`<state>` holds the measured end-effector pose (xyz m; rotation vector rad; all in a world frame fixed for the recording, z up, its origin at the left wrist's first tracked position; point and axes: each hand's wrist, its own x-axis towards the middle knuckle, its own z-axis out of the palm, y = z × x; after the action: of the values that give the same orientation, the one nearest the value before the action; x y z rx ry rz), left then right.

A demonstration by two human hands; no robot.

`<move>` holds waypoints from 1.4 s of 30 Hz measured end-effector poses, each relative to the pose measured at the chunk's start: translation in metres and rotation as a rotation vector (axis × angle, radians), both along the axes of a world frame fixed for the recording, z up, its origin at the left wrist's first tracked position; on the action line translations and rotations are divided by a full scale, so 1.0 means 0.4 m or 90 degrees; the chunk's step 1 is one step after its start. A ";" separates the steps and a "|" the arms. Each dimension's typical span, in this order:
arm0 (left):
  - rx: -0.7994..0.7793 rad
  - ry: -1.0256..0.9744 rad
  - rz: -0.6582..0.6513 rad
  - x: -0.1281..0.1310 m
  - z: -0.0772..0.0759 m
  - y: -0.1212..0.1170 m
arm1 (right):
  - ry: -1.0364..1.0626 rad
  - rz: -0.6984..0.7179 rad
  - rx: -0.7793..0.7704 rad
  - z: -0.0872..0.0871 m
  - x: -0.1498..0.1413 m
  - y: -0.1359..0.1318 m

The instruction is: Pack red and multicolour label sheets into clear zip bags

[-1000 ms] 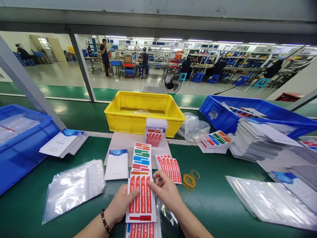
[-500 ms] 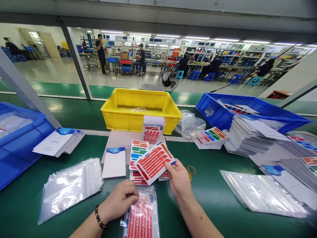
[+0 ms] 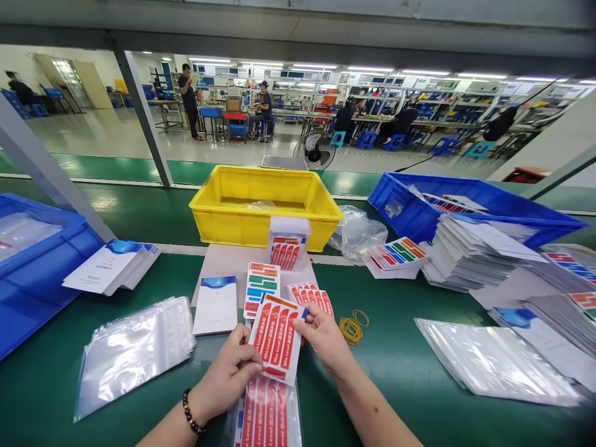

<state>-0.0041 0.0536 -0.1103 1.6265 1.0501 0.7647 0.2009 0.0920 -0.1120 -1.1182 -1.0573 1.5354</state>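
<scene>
My right hand [image 3: 326, 341] pinches a sheet of red label stickers [image 3: 278, 335] by its upper right edge. The sheet is tilted, its lower end over the mouth of a clear plastic bag [image 3: 292, 413]. More red labels show inside that bag, which lies on the table. My left hand [image 3: 230, 369] is closed at the bag's mouth, its thumb by the sheet's lower left corner; the fingertips are partly hidden. Just beyond are a multicoloured sticker sheet [image 3: 261, 282], some red label sheets [image 3: 321, 297] and a white booklet with a blue top [image 3: 215, 310].
A yellow bin [image 3: 265, 226] stands behind a stack of sticker sheets [image 3: 287, 248]. Blue bins [image 3: 41, 267] flank both sides. Clear bags [image 3: 135, 354] lie left, others [image 3: 493, 360] right. Rubber bands [image 3: 351, 329] lie right of my hand, below piled booklets [image 3: 470, 254].
My right hand has brought the red sticker sheet down and left, turning it more upright, to the bag's mouth. Red label sheets and rubber bands behind it are now uncovered.
</scene>
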 end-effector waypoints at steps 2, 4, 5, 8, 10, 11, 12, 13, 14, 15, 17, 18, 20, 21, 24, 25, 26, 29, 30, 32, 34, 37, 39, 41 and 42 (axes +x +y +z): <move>-0.008 -0.028 -0.005 0.002 -0.002 -0.002 | 0.018 0.018 -0.008 0.000 -0.009 -0.005; -0.022 -0.051 0.001 0.003 -0.002 -0.002 | 0.028 0.029 -0.008 0.002 -0.017 -0.011; -0.031 -0.058 0.010 0.004 -0.001 -0.002 | 0.021 0.039 -0.006 0.004 -0.019 -0.015; -0.049 -0.067 0.061 0.004 0.000 -0.001 | -0.099 0.090 0.039 0.014 -0.025 -0.026; -0.055 -0.076 0.097 0.004 -0.001 -0.001 | -0.213 0.156 0.099 0.025 -0.027 -0.033; -0.061 -0.085 0.111 0.005 -0.002 0.000 | -0.254 0.193 0.126 0.030 -0.027 -0.036; -0.069 -0.095 0.121 0.005 -0.003 0.000 | -0.278 0.230 0.143 0.035 -0.027 -0.038; -0.078 -0.108 0.127 0.006 -0.004 0.001 | -0.286 0.261 0.150 0.038 -0.027 -0.040; -0.086 -0.125 0.130 0.006 -0.006 0.002 | -0.287 0.283 0.148 0.040 -0.026 -0.041; -0.096 -0.143 0.132 0.007 -0.008 0.003 | -0.289 0.294 0.140 0.041 -0.026 -0.042; -0.130 -0.190 0.137 0.007 -0.011 0.005 | -0.291 0.289 0.126 0.038 -0.024 -0.042; -0.160 -0.212 0.137 0.007 -0.011 0.006 | -0.287 0.277 0.118 0.036 -0.023 -0.042; -0.232 -0.227 0.130 0.005 -0.010 0.008 | -0.266 0.246 0.098 0.030 -0.022 -0.041; -0.261 -0.220 0.127 0.005 -0.008 0.008 | -0.251 0.235 0.085 0.027 -0.022 -0.041; -0.279 -0.176 0.142 0.004 -0.002 0.009 | -0.228 0.225 0.043 0.020 -0.026 -0.042; -0.274 -0.169 0.147 0.005 -0.001 0.008 | -0.233 0.226 0.035 0.018 -0.028 -0.042; -0.270 -0.168 0.149 0.006 0.001 0.008 | -0.243 0.226 0.034 0.018 -0.031 -0.042; -0.271 -0.168 0.141 0.009 0.003 0.007 | -0.292 0.213 0.074 0.020 -0.039 -0.042; -0.274 -0.171 0.141 0.010 0.003 0.006 | -0.307 0.208 0.094 0.021 -0.041 -0.042; -0.276 -0.175 0.143 0.010 0.005 0.007 | -0.323 0.205 0.119 0.024 -0.041 -0.041; -0.270 -0.189 0.149 0.009 0.008 0.008 | -0.324 0.204 0.123 0.024 -0.038 -0.038; -0.260 -0.199 0.171 0.002 0.011 0.011 | -0.309 0.197 0.107 0.024 -0.031 -0.034; -0.252 -0.177 0.190 -0.003 0.008 0.013 | -0.303 0.194 0.092 0.025 -0.027 -0.032; -0.225 -0.142 0.203 -0.007 0.003 0.014 | -0.312 0.197 0.087 0.029 -0.026 -0.032; -0.207 -0.128 0.206 -0.008 -0.001 0.015 | -0.322 0.200 0.090 0.031 -0.027 -0.032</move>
<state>-0.0073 0.0594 -0.1106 1.0951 1.2347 0.8962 0.1903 0.0791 -0.0997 -1.3213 -1.7250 1.4135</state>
